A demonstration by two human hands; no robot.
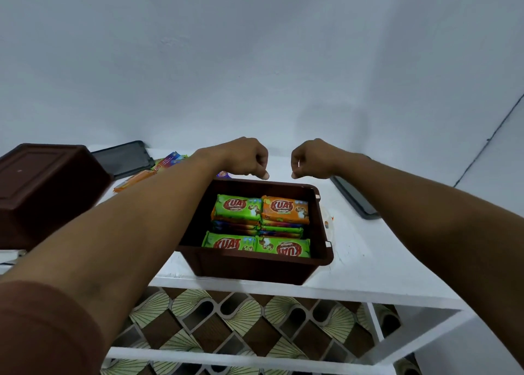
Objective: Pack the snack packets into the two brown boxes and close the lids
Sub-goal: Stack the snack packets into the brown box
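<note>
Both left hand (246, 158) and right hand (312, 158) curl fingers (262, 163) above box (255, 264) rim.

Open box (255, 264) sits on the bench (368, 261) near the front edge, packets (259, 224) stacked inside. Second box (42, 193) is off left (partly out of view). Loose packets (136, 180) lie between them further back, a flat lid (122, 159) behind those, another lid (354, 199) right of the open box.

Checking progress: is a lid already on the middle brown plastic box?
No, the middle brown plastic box is open on top, green and orange snack packets visible inside.
</note>
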